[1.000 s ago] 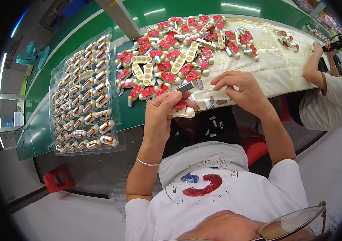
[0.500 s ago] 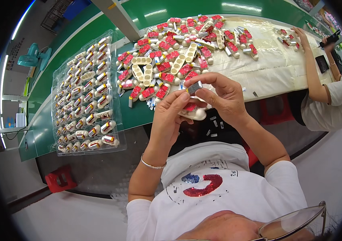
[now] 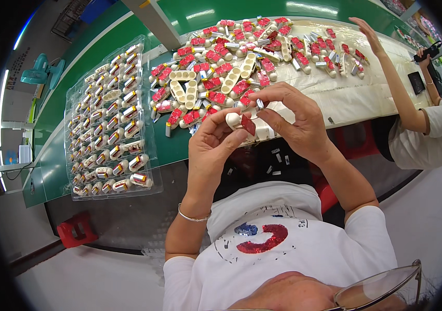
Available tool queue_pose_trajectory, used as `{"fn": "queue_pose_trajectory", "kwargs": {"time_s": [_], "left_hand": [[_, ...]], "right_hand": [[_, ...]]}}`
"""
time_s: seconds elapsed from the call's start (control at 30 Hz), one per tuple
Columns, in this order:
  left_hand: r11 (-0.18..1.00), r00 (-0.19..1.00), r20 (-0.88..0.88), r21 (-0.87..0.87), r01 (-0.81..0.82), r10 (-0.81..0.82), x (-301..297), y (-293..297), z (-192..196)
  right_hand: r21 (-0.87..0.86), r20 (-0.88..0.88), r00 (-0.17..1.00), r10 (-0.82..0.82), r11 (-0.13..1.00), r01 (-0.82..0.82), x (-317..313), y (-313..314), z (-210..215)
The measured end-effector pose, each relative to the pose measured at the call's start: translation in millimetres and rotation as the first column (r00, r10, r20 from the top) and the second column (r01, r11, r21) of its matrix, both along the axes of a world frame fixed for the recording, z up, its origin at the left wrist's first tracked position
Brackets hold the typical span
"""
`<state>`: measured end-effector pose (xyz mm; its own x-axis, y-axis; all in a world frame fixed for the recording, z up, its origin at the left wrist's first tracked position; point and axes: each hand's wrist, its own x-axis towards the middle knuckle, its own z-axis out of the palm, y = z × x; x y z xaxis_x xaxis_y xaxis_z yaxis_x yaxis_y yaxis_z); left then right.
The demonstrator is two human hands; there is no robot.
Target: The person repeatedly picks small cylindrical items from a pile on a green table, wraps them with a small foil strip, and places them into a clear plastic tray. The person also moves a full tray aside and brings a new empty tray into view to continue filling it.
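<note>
Between hands (image 3: 252, 127): small red-white part (image 3: 241, 123), half hidden.

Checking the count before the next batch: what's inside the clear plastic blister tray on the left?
The clear plastic blister tray holds rows of small cream-and-silver pieces with red labels, one per pocket, most pockets filled. What lies beneath the pieces, and any second tray underneath, cannot be seen.

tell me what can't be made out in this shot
- Head view: most of the small white and red part, covered by the left hand and right hand.
- Pieces in the clear tray: too small for detail.
- The co-worker's far hand: blurred at the right rim.
</note>
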<state>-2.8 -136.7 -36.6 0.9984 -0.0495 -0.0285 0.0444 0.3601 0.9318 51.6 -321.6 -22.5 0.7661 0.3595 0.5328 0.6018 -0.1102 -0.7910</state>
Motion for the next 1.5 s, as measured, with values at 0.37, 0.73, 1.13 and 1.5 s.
{"fn": "queue_pose_trajectory", "kwargs": {"time_s": [0.37, 0.73, 1.13, 1.5], "left_hand": [[0.935, 0.987, -0.151, -0.354, -0.001, -0.056, 2, 8, -8], [0.991, 0.992, -0.025, -0.058, -0.124, 0.123, -5, 0, -4], [0.987, 0.987, 0.061, 0.047, -0.153, 0.150, -9, 2, 5], [0.990, 0.987, 0.133, 0.098, -0.104, 0.091, -13, 5, 9]], "right_hand": [[-0.089, 0.185, 0.982, 0.036, 0.996, -0.020, 3, 5, 1], [-0.201, 0.263, 0.964, 0.027, 0.979, 0.028, 1, 5, 7], [-0.219, 0.339, 0.940, 0.042, 0.975, 0.036, -3, 5, 13], [-0.256, 0.326, 0.944, 0.043, 0.966, 0.044, -8, 2, 17]]}}
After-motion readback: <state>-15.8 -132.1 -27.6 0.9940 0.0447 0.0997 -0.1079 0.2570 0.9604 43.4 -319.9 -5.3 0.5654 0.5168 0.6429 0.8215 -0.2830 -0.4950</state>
